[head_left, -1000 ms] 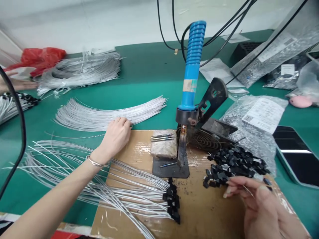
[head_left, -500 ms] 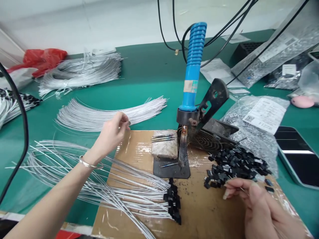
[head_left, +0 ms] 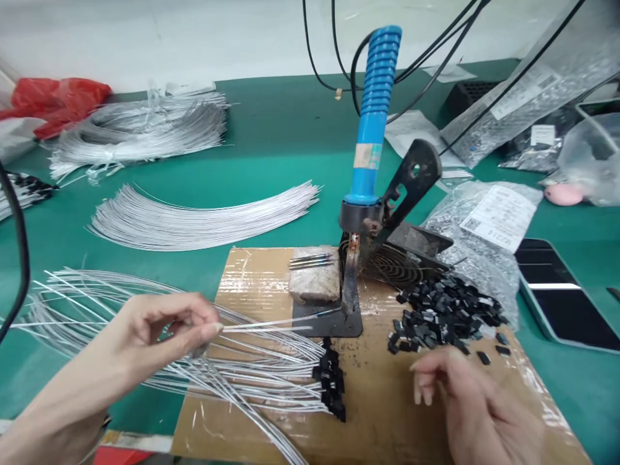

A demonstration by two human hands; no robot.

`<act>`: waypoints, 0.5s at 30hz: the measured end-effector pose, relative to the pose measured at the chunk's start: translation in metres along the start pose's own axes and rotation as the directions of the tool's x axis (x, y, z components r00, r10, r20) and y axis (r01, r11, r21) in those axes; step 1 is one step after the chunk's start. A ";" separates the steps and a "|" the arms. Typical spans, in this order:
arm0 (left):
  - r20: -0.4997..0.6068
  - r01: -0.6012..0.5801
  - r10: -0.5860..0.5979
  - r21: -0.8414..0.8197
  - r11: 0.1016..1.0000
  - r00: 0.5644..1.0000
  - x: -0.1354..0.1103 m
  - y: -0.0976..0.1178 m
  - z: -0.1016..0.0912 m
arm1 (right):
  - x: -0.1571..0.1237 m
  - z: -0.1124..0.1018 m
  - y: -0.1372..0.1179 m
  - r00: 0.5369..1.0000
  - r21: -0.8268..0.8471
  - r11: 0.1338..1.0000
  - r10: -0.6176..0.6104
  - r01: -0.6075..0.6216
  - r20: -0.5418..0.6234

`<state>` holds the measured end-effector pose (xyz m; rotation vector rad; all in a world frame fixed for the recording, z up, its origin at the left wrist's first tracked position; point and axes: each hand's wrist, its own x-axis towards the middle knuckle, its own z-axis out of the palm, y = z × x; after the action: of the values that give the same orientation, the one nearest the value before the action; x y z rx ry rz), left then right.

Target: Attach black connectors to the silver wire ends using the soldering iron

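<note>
In a pinch of thumb and fingers, my left hand (head_left: 169,336) holds a couple of thin white wires (head_left: 261,327); their free ends point right, toward the soldering iron. It is above a spread of white wires (head_left: 252,394) whose right ends carry black connectors (head_left: 332,381). My right hand (head_left: 475,403) is at the lower right, fingers curled downward and slightly blurred; what they hold, if anything, is hidden. Just beyond it lies a pile of small black connector housings (head_left: 440,313). The blue-handled soldering iron (head_left: 375,116) stands tip down in its black stand (head_left: 411,174).
A cardboard sheet (head_left: 387,413) covers the green bench. Behind my left hand lies a fanned wire bundle (head_left: 203,223), with a tied bundle (head_left: 140,132) farther back. Solder-coloured sticks rest on a pale block (head_left: 314,281). A phone (head_left: 566,290) and plastic bags (head_left: 489,226) are at right.
My left hand has come from the fanned wire bundle toward me and now holds wires out to the right. My right hand has shifted slightly, and the thin piece at its fingertips no longer shows.
</note>
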<state>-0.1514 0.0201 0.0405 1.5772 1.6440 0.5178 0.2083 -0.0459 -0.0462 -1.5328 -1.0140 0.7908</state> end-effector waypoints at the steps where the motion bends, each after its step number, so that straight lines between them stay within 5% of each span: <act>1: 0.041 0.006 -0.004 -0.034 0.999 0.999 -0.003 -0.001 0.008 | -0.004 0.005 -0.007 0.996 0.016 0.998 0.057 -0.059 0.065; 7: -0.009 -0.019 0.018 -0.199 0.980 1.000 -0.012 0.010 0.058 | -0.012 0.032 -0.030 0.864 0.087 0.965 0.180 -0.248 0.471; 10: -0.046 0.003 -0.012 -0.180 0.984 0.999 -0.013 0.014 0.065 | -0.011 0.039 -0.032 0.818 0.080 0.942 0.238 -0.325 0.523; 15: 0.025 -0.001 0.008 -0.251 0.968 1.000 -0.013 0.009 0.064 | -0.009 0.039 -0.030 0.814 0.105 0.919 0.279 -0.380 0.510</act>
<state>-0.0979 -0.0057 0.0116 1.3951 1.4907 0.6771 0.1642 -0.0370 -0.0247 -1.3753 -0.9895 1.5445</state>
